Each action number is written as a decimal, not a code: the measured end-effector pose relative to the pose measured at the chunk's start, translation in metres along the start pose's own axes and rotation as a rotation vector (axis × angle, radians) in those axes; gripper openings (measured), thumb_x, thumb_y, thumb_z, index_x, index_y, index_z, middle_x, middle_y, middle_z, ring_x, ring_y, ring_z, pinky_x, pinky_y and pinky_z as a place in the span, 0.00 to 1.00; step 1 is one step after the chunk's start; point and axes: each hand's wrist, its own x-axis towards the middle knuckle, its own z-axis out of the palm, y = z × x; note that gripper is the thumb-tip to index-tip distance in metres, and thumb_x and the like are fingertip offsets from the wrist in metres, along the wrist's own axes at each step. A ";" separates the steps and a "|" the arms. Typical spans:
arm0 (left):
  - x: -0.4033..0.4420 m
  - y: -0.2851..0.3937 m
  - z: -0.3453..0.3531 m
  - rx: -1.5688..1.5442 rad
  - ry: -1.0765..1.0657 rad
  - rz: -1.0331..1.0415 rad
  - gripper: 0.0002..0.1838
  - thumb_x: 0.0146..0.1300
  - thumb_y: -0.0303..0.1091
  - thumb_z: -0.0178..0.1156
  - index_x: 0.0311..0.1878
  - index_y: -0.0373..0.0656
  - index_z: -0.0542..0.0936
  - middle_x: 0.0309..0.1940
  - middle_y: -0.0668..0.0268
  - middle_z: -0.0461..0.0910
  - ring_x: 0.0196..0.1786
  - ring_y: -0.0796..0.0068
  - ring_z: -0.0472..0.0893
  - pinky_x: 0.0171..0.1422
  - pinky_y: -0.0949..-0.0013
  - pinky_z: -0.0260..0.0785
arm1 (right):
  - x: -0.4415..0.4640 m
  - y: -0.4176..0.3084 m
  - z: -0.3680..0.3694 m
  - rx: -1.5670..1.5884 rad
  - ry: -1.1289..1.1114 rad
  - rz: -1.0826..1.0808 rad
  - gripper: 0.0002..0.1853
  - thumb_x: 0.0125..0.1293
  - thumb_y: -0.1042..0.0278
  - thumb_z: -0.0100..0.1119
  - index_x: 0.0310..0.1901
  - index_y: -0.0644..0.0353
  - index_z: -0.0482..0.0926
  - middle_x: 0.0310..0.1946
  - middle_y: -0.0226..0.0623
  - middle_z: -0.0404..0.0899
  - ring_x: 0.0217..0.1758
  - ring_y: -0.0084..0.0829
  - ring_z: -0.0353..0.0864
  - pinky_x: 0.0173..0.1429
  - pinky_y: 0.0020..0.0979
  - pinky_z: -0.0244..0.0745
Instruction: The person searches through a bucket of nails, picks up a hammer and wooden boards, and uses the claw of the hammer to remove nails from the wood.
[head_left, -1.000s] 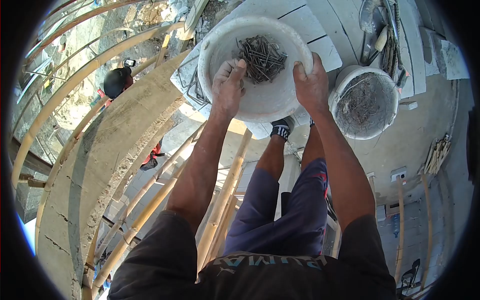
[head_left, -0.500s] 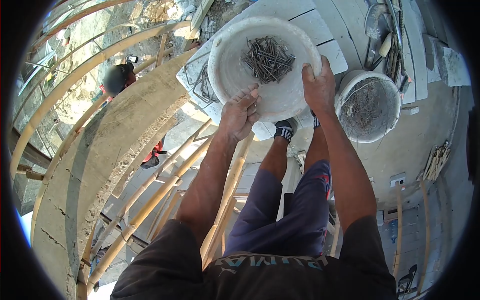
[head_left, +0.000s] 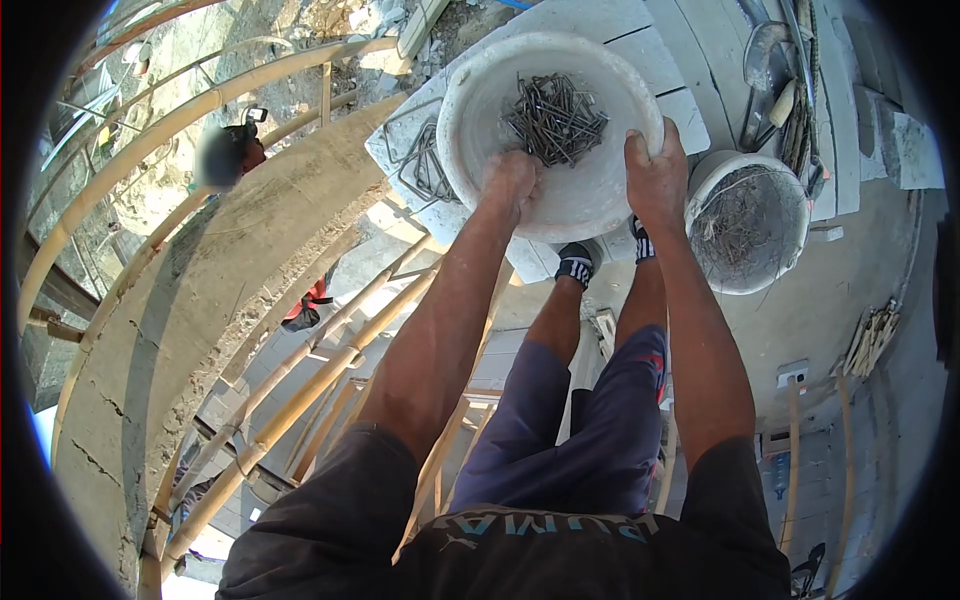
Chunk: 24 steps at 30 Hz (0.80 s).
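Note:
A round whitish basin (head_left: 600,200) is held out in front of me, with a heap of nails (head_left: 556,120) at its bottom. My right hand (head_left: 657,172) grips the basin's right rim, the thumb over the edge. Inside the basin, at the near left, is my left hand (head_left: 512,182), its back turned up and the fingers curled under beside the nails. Whatever those fingers hold is hidden from view.
A white bucket (head_left: 748,222) of thin wire scraps stands at the right, near a trowel (head_left: 768,58) and other tools. Bent metal rods (head_left: 428,165) lie left of the basin. Bamboo poles (head_left: 300,405) and a curved concrete edge (head_left: 225,255) run along the left, where another person (head_left: 228,158) is below.
My left hand has turned from palm up to back up and moved further into the basin, close to the nails. My right hand keeps its hold on the rim.

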 end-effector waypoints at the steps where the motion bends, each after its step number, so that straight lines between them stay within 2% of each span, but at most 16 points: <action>1: 0.009 0.002 0.007 0.067 0.041 -0.048 0.10 0.69 0.30 0.43 0.40 0.38 0.74 0.31 0.64 0.73 0.25 0.70 0.70 0.30 0.67 0.67 | 0.001 0.003 0.001 -0.002 0.003 -0.017 0.18 0.68 0.61 0.55 0.53 0.65 0.73 0.40 0.59 0.81 0.44 0.60 0.81 0.51 0.49 0.74; 4: 0.034 0.002 0.030 0.145 0.242 -0.062 0.16 0.64 0.33 0.45 0.48 0.34 0.75 0.38 0.58 0.77 0.36 0.64 0.76 0.39 0.59 0.71 | 0.000 0.005 0.001 -0.016 0.003 -0.015 0.19 0.68 0.61 0.55 0.54 0.65 0.73 0.41 0.59 0.81 0.45 0.59 0.82 0.52 0.48 0.75; 6: 0.050 0.001 0.036 0.507 0.176 0.030 0.22 0.64 0.36 0.49 0.58 0.34 0.74 0.49 0.52 0.78 0.48 0.59 0.77 0.50 0.57 0.71 | 0.000 0.003 0.002 -0.038 0.005 -0.001 0.19 0.68 0.61 0.55 0.54 0.65 0.73 0.41 0.58 0.82 0.45 0.59 0.82 0.52 0.48 0.75; 7: 0.052 -0.003 0.036 0.583 0.150 0.069 0.25 0.64 0.37 0.50 0.62 0.35 0.72 0.54 0.51 0.77 0.54 0.57 0.77 0.56 0.57 0.70 | -0.001 0.001 0.002 -0.055 0.009 0.009 0.19 0.68 0.61 0.55 0.54 0.65 0.73 0.42 0.58 0.82 0.45 0.59 0.82 0.52 0.48 0.75; 8: 0.054 -0.007 0.036 0.658 0.126 0.109 0.28 0.64 0.38 0.51 0.66 0.36 0.70 0.58 0.49 0.76 0.59 0.55 0.76 0.61 0.57 0.69 | -0.001 0.000 0.002 -0.069 0.014 0.016 0.20 0.68 0.60 0.55 0.55 0.65 0.73 0.42 0.58 0.82 0.45 0.58 0.82 0.52 0.48 0.75; 10: -0.005 0.012 0.042 0.600 0.098 0.176 0.34 0.64 0.39 0.53 0.73 0.38 0.65 0.67 0.46 0.71 0.69 0.52 0.72 0.70 0.59 0.64 | 0.001 0.006 0.000 -0.053 0.018 -0.027 0.20 0.68 0.60 0.55 0.54 0.66 0.74 0.41 0.58 0.82 0.45 0.58 0.82 0.52 0.48 0.75; 13: -0.029 0.012 0.037 0.664 -0.130 0.322 0.37 0.64 0.39 0.55 0.76 0.38 0.60 0.70 0.45 0.68 0.72 0.51 0.69 0.76 0.61 0.57 | 0.004 0.009 -0.001 -0.014 0.020 -0.026 0.19 0.68 0.60 0.55 0.54 0.66 0.74 0.41 0.58 0.82 0.44 0.58 0.82 0.52 0.48 0.75; 16: -0.034 0.004 0.031 0.862 -0.162 0.505 0.38 0.64 0.37 0.54 0.77 0.42 0.58 0.72 0.45 0.66 0.74 0.51 0.67 0.78 0.62 0.55 | 0.003 0.011 -0.002 -0.055 0.020 -0.031 0.19 0.68 0.60 0.55 0.54 0.66 0.74 0.42 0.58 0.81 0.44 0.58 0.82 0.52 0.47 0.75; 19: -0.047 -0.002 0.022 0.975 -0.262 0.652 0.37 0.60 0.38 0.54 0.75 0.44 0.63 0.58 0.40 0.77 0.62 0.45 0.77 0.69 0.54 0.66 | 0.003 0.009 -0.003 -0.058 0.013 -0.027 0.20 0.68 0.60 0.55 0.54 0.66 0.74 0.42 0.58 0.81 0.44 0.58 0.82 0.51 0.47 0.75; 22: -0.073 0.006 0.026 1.066 -0.233 0.573 0.35 0.60 0.38 0.54 0.72 0.43 0.65 0.51 0.40 0.81 0.56 0.45 0.81 0.66 0.52 0.69 | 0.002 0.003 -0.003 -0.035 0.004 0.002 0.20 0.68 0.60 0.55 0.55 0.66 0.74 0.42 0.58 0.81 0.44 0.58 0.82 0.51 0.47 0.75; 24: -0.067 0.005 0.024 1.012 -0.161 0.578 0.31 0.61 0.38 0.53 0.68 0.39 0.68 0.49 0.41 0.82 0.54 0.45 0.81 0.64 0.51 0.71 | 0.002 0.002 -0.003 -0.041 0.007 0.005 0.20 0.68 0.61 0.55 0.55 0.66 0.74 0.42 0.58 0.81 0.44 0.58 0.82 0.51 0.47 0.75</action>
